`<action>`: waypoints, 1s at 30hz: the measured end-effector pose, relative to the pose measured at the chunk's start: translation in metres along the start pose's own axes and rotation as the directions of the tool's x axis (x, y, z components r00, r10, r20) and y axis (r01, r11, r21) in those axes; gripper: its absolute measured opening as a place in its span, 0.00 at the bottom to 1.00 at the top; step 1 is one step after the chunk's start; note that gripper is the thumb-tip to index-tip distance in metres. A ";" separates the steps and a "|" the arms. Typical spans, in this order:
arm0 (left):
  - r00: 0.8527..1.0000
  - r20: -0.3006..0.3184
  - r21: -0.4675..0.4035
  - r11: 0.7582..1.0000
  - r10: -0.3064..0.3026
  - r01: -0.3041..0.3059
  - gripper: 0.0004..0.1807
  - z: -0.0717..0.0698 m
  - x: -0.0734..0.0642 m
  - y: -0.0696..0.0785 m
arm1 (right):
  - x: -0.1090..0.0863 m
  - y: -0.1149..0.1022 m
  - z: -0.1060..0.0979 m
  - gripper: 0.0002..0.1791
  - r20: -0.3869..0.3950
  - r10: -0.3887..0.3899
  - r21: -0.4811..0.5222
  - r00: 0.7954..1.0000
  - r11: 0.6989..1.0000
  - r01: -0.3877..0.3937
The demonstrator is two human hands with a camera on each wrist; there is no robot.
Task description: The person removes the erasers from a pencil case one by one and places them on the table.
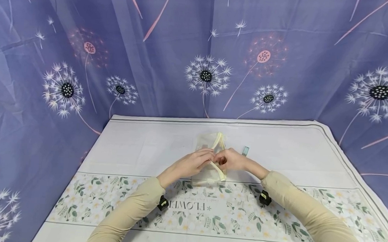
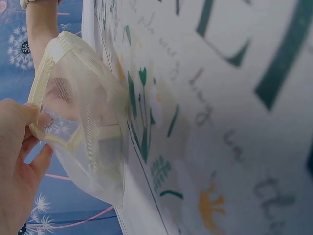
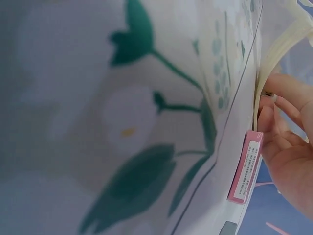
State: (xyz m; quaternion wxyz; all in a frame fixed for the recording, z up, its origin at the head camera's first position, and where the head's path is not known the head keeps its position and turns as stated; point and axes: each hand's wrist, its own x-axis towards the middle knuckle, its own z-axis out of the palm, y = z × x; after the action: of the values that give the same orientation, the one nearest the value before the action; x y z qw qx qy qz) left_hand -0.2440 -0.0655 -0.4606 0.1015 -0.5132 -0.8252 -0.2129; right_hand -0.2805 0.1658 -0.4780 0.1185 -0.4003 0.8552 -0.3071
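Observation:
A see-through mesh zipper pouch with pale yellow zipper edging lies on the table, its mouth gaping towards the right. My left hand pinches the near-left edging between thumb and fingers; the left wrist view shows this left hand at the yellow band. Opposite it, my right hand has its fingers curled at the pouch's mouth, and in the right wrist view the right hand pinches there by a small metallic bit. A pale rectangular item shows through the mesh.
Just beside the right hand lies a small pink box with a white printed label. A small teal item is beyond the right wrist. The white tablecloth has a floral band, and a purple dandelion curtain hangs behind.

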 end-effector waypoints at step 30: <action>0.999 0.031 0.006 1.000 -0.021 0.021 0.07 -0.004 0.003 0.002 | -0.014 0.000 -0.009 0.13 -0.033 0.055 0.096 0.998 0.994 -0.052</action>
State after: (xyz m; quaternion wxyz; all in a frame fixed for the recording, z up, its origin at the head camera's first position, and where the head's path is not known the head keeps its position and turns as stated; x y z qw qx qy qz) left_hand -0.2440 -0.0644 -0.4555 0.0879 -0.5074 -0.8327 -0.2038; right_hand -0.2756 0.1799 -0.4714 0.1303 -0.3656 0.8521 -0.3511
